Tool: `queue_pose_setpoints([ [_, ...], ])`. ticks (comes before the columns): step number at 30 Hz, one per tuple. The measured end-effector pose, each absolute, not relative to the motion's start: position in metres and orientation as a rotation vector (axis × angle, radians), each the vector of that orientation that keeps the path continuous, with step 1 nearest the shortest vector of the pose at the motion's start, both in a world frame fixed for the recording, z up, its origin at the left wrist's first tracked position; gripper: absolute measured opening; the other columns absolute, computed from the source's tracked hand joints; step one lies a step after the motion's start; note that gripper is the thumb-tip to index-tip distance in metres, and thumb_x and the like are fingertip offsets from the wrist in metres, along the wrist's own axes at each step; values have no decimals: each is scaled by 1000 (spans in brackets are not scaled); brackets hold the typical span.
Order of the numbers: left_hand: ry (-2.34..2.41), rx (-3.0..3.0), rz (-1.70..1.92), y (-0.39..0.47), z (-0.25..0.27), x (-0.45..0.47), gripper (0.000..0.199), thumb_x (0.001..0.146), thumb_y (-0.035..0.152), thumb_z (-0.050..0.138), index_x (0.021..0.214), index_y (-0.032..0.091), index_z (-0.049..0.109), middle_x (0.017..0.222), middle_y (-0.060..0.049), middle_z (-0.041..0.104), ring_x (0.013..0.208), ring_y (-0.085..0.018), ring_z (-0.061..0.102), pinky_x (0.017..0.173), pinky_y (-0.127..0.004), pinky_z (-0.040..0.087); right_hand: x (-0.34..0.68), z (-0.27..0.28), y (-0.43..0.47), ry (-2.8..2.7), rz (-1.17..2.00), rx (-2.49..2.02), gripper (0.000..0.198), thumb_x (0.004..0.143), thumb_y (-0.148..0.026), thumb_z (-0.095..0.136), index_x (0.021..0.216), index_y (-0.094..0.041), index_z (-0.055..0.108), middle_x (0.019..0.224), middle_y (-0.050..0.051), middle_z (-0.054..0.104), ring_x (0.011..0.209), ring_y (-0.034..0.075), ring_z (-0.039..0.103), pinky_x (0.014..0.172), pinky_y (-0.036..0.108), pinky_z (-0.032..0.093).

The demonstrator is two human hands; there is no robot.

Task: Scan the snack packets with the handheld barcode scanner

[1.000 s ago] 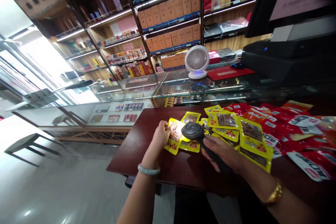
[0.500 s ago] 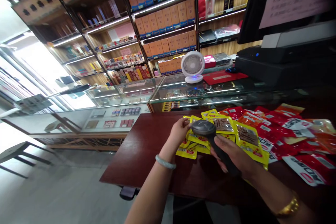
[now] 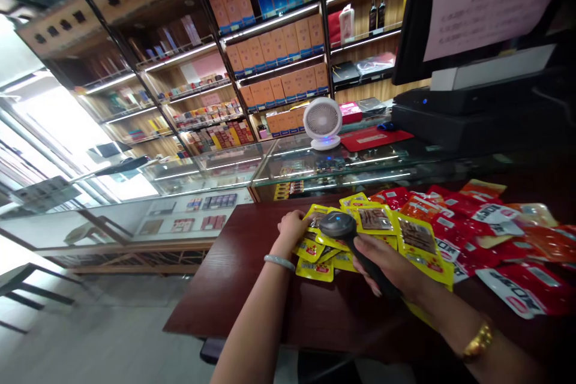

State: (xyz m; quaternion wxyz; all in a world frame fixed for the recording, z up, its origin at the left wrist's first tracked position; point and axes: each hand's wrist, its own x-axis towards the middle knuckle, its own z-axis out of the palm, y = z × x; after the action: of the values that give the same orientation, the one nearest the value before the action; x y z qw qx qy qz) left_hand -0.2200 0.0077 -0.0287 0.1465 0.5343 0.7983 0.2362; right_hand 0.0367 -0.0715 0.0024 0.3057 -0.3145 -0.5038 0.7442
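My right hand [image 3: 382,258] is wrapped around the handle of a dark grey barcode scanner [image 3: 338,225], its head pointing left over the packets and a small blue light showing on top. To the left of the scanner head, my left hand [image 3: 292,229] has its fingers closed at the edge of a yellow snack packet [image 3: 316,216]; the fingertips are partly hidden. More yellow snack packets [image 3: 373,218] with clear windows and brown contents lie overlapping beneath and beside the scanner. Red snack packets [image 3: 450,222] are heaped to the right of them.
The packets lie on a dark red wooden table [image 3: 216,288]. Behind it runs a glass display counter [image 3: 265,162] carrying a white fan [image 3: 323,123] and a red mat [image 3: 375,139]. A black monitor [image 3: 411,36] with a pink paper stands at right. Shelves of boxes [image 3: 283,42] line the wall.
The view has shifted slightly. My left hand has drawn a little to the left, away from the scanner head. A blue light now shows on the scanner.
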Motion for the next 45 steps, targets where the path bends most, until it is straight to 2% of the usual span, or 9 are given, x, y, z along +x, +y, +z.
queue_pose_setpoints([
  [7,1757,946,1659,6,-36,-239,37,67,49,71,78,17,58,67,0,60,57,-11,54,55,-22,42,12,31,-43,-1418,1873,-779,43,84,-65,55,84,-23,46,55,-8,55,29,5,44,30,17,35],
  [16,1558,715,1903,-6,-38,-252,41,61,46,72,79,12,59,67,-3,62,58,-13,57,56,-25,45,-41,20,-40,-1721,1899,-686,45,85,-66,54,91,-22,51,56,-8,55,30,6,46,30,17,33],
  [24,1889,750,1784,-16,-40,-286,24,76,36,59,82,13,61,69,-3,63,59,-12,58,58,-24,46,-31,20,-31,-1690,1922,-717,46,83,-66,56,89,-22,49,57,-8,54,30,5,45,31,16,35],
  [28,2161,680,1728,-29,-30,-318,16,79,28,58,89,16,62,90,-10,68,86,-21,63,76,-32,48,-19,16,-24,-1630,1944,-751,42,85,-63,57,88,-22,47,57,-8,55,31,5,44,31,16,36],
  [32,2566,871,1551,-40,-14,-310,23,79,32,62,99,20,62,115,-13,65,113,-26,56,90,-36,42,-8,8,-17,-1579,1954,-746,41,86,-62,56,85,-23,44,57,-9,54,31,5,44,31,17,36],
  [35,2514,1411,1015,-41,-10,-278,32,86,49,52,85,20,65,91,-9,70,88,-22,63,74,-29,43,-3,5,-14,-1564,1932,-744,41,87,-61,55,84,-22,44,58,-8,54,32,5,45,31,17,36],
  [39,2080,1722,382,-40,-18,-244,43,75,61,59,68,19,65,65,-3,65,60,-15,56,55,-25,34,1,8,-12,-1554,1915,-733,41,86,-61,56,83,-22,46,56,-9,54,32,5,45,31,16,36],
  [42,2009,1701,415,-39,-23,-243,38,72,56,65,67,18,64,62,-1,63,54,-12,50,52,-24,31,2,10,-12,-1552,1900,-749,40,86,-61,56,84,-22,46,55,-9,54,31,5,45,31,16,34],
  [45,2026,1584,787,-35,-24,-254,30,77,46,62,63,19,60,59,0,60,53,-11,47,51,-22,30,2,11,-11,-1559,1894,-766,41,85,-63,56,85,-23,47,54,-8,55,30,7,45,31,18,34],
])
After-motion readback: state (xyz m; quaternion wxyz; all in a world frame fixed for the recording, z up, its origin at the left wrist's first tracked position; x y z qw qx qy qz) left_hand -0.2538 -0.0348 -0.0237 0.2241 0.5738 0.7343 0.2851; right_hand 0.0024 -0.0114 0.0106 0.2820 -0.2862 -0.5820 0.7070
